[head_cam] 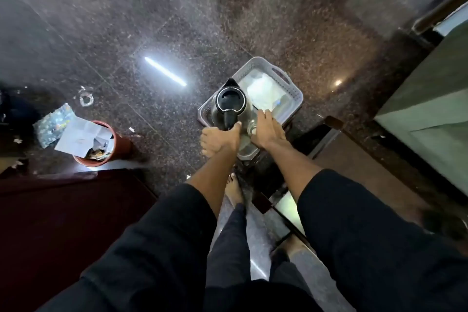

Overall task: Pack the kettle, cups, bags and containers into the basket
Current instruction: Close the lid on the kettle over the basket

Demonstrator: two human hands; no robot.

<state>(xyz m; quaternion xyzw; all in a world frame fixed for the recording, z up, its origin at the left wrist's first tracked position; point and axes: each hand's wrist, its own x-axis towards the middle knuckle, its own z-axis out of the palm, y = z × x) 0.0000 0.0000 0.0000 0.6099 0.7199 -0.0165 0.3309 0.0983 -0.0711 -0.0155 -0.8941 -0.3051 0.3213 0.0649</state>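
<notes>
At frame centre, the left hand [219, 140] gripped the black electric kettle [230, 105] by its handle, over the grey basket [295, 94]; the right hand [266, 132] clasped the basket's near rim. Rigid, fairly heavy, the kettle looked best carried by that handle

Ahead of our hands the kettle [230, 104] and white bags [264, 91] crowd the basket [295, 94]; floor [152, 33] beyond lies open

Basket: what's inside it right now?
In the grey basket: a white bag at the far end and the black kettle, gripped by the left hand. The right hand covers the near end; a clear, capped item there is unidentifiable.
</notes>
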